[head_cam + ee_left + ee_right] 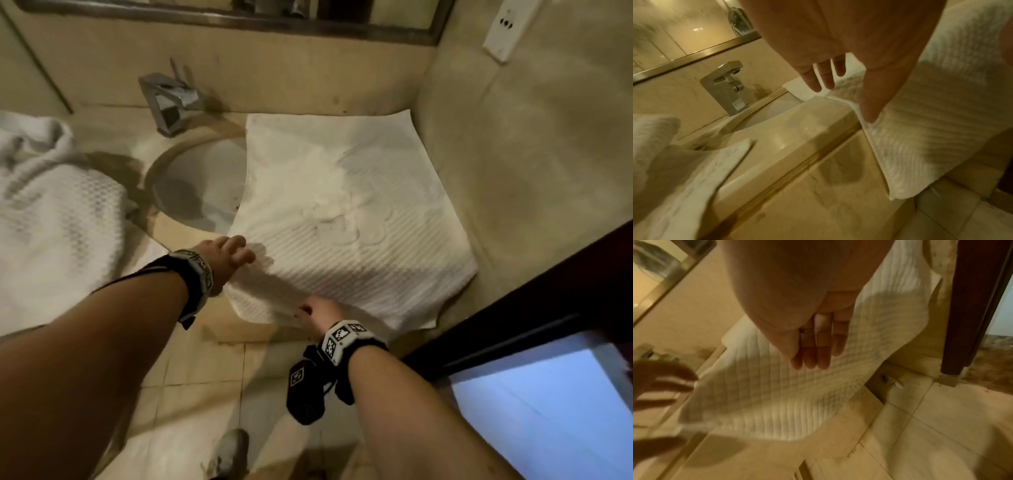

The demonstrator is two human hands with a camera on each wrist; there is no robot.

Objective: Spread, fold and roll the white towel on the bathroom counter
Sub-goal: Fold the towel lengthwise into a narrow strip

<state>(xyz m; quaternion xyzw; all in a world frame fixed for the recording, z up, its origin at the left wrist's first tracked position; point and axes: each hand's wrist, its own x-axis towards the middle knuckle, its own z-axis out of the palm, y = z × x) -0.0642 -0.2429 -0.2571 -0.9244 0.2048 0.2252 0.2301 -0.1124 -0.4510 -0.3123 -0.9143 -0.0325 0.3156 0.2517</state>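
The white ribbed towel [359,222] lies spread flat on the counter [787,138] to the right of the sink, in the corner by the wall. Its near edge hangs over the counter's front. My left hand [236,253] is at the towel's near left edge, fingers [824,76] straight and the thumb down on the hem. At the hanging near edge, my right hand [317,313] lies on the towel [787,394] with straight fingers [818,350] held together. Neither hand grips the cloth.
The sink [205,178] and a square chrome faucet [171,99] sit just left of the towel. A second, crumpled white towel [51,205] lies on the far left of the counter. A wall [513,154] and a dark door frame [531,308] close in on the right.
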